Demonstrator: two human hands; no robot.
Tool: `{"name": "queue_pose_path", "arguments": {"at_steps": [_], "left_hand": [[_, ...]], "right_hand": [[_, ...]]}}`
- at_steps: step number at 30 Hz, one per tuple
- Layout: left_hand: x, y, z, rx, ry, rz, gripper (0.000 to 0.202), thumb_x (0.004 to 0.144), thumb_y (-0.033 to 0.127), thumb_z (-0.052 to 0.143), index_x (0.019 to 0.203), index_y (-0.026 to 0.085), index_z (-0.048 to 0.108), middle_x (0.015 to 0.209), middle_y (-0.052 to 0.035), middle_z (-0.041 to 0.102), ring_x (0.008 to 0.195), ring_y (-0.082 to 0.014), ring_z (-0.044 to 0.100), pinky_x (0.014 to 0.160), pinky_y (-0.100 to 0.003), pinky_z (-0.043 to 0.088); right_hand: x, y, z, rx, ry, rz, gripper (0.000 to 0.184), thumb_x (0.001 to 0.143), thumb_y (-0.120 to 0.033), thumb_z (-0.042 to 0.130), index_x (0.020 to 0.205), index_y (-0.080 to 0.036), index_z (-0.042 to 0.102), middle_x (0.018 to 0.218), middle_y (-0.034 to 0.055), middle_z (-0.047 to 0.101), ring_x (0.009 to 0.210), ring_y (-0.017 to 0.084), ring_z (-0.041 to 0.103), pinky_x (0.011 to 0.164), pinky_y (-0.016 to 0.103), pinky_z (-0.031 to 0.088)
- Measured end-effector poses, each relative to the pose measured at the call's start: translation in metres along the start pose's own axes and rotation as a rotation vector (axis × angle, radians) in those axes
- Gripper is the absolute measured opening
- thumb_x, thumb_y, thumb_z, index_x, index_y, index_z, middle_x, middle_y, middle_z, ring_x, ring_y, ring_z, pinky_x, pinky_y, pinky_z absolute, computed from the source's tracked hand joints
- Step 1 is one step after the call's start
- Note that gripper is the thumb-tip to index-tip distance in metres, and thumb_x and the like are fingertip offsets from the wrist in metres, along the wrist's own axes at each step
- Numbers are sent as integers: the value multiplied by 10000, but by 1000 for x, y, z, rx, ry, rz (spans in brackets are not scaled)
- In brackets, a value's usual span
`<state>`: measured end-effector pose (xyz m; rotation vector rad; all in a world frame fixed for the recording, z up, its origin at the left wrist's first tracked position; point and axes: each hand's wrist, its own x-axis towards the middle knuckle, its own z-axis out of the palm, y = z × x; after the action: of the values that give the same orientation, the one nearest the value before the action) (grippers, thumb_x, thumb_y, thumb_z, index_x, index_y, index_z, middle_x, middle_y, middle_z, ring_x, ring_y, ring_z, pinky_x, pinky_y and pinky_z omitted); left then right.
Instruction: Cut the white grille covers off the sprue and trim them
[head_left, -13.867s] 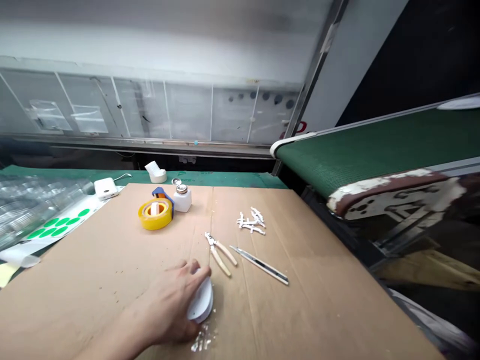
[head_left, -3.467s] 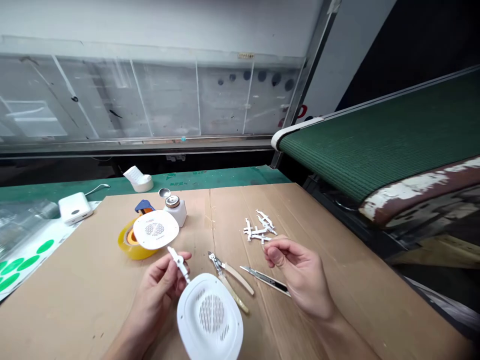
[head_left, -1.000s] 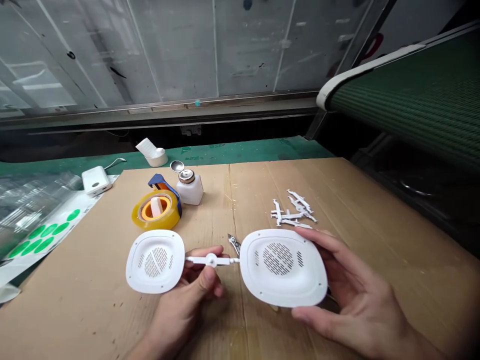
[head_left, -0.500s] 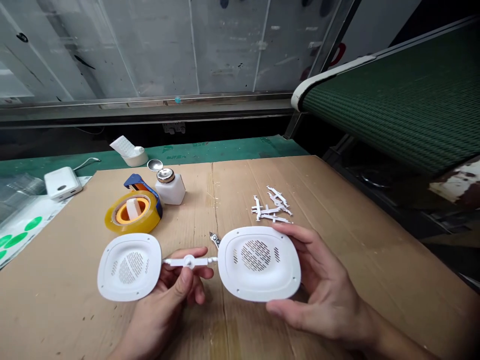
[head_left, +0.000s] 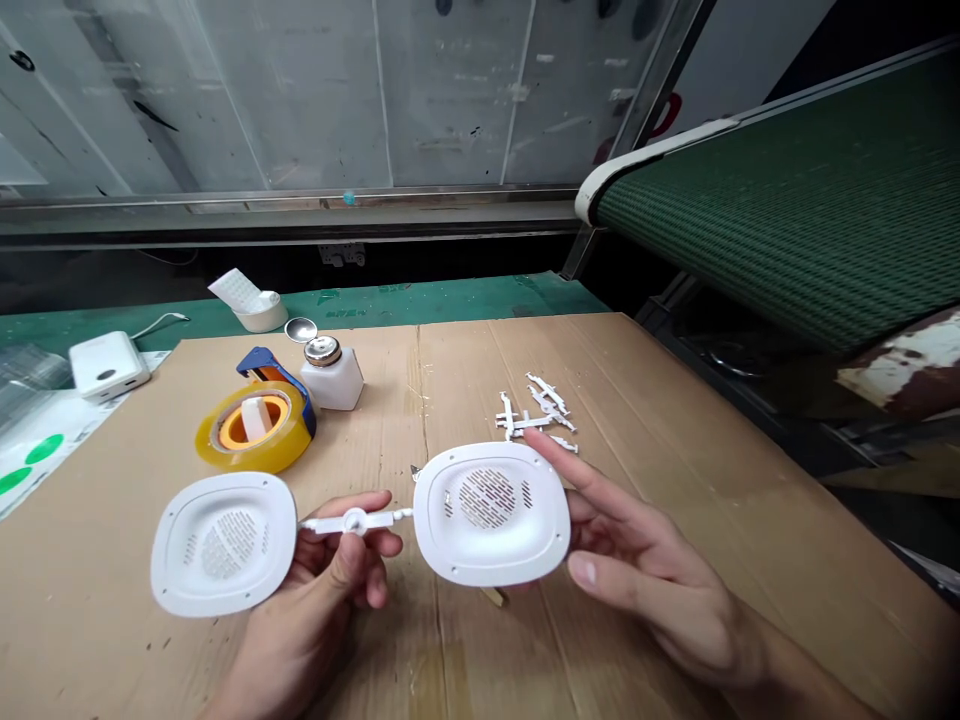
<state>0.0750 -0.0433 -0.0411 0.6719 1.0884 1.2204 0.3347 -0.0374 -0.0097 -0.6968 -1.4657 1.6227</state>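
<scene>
Two white perforated plastic covers, one on the left [head_left: 225, 545] and one on the right [head_left: 491, 515], hang on the ends of a thin white plastic bar [head_left: 354, 521] with a small ring at its middle. My left hand [head_left: 322, 580] pinches this bar between thumb and fingers. Beside the right cover is my right hand [head_left: 652, 570], its thumb and index finger spread apart. The index fingertip is at the cover's upper edge; the thumb lies off its right edge. Some right fingers are partly hidden behind the cover.
Several small white plastic pieces [head_left: 541, 410] lie beyond the right cover. A tape roll in its dispenser [head_left: 259, 425], a white bottle with a metal top [head_left: 334, 375] and a white device [head_left: 109, 365] stand left on the cardboard [head_left: 675, 470] and bench. A green conveyor belt [head_left: 795, 210] rises at right.
My right thumb has come off the right cover's lower edge and my grip there has loosened. The joined covers have shifted left in view and tilted slightly, the right one higher.
</scene>
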Motion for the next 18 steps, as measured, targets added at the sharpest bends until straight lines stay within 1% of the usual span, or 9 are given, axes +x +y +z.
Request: {"name": "queue_pose_path", "arguments": {"at_steps": [3,5,7,9,11,13,14,16,18], "left_hand": [[0,1,3,-41,37,-9,423,656,468,857,983,222,748,768,-41,691,505,-68,510,492,-168,420],[0,2,4,-83,44,-12,429,645,447,870,993,231,743,828,-50,707,502,-56,504,488,-158,407],[-1,2,6,-120,58,-9,427,640,416,881,995,230,737,860,-54,712,504,-45,494,492,-150,396],[-1,3,7,-142,66,-10,428,639,397,886,999,222,734,861,-57,712,506,-40,487,499,-146,395],[-1,4,7,-153,64,-18,431,646,394,882,1013,225,732,854,-55,711,512,-40,489,507,-146,399],[0,2,4,-162,57,-23,425,664,396,871,1031,234,730,857,-53,708,521,-42,494,512,-147,402],[1,0,2,-166,42,-21,417,676,394,863,1038,238,730,867,-56,708,521,-44,495,509,-150,403],[2,-4,-3,-174,-11,-9,400,701,386,847,1057,245,730,897,-71,710,518,-46,493,503,-161,406],[4,-8,-8,-186,-81,2,399,705,366,846,1074,261,733,911,-78,708,525,-54,499,501,-172,411]], "right_hand": [[1,2,0,-5,-7,0,609,962,-280,542,1499,-424,295,1192,41,656,981,187,675,869,351,555],[3,4,0,-62,77,15,583,958,-252,555,1479,-409,347,1182,42,657,977,169,676,859,323,566],[8,6,-1,-152,237,7,503,938,-231,596,1406,-366,472,1030,21,689,864,128,684,785,255,581],[12,7,-5,-240,396,-37,373,894,-240,667,1259,-297,616,832,-1,694,726,103,667,689,193,574],[14,8,-9,-287,490,-66,241,834,-277,741,1069,-231,713,736,12,701,655,106,656,639,180,569],[14,10,-12,-294,533,-58,194,799,-327,777,928,-189,737,710,39,714,597,114,646,584,187,563],[13,11,-13,-285,542,-49,206,814,-374,758,850,-174,729,648,38,696,532,107,619,519,180,541],[11,13,-13,-262,542,-26,381,880,-494,653,702,-158,676,497,19,609,405,85,523,396,160,452],[10,14,-11,-242,517,-6,524,919,-595,529,651,-158,635,450,15,559,385,84,493,376,162,418]]}}
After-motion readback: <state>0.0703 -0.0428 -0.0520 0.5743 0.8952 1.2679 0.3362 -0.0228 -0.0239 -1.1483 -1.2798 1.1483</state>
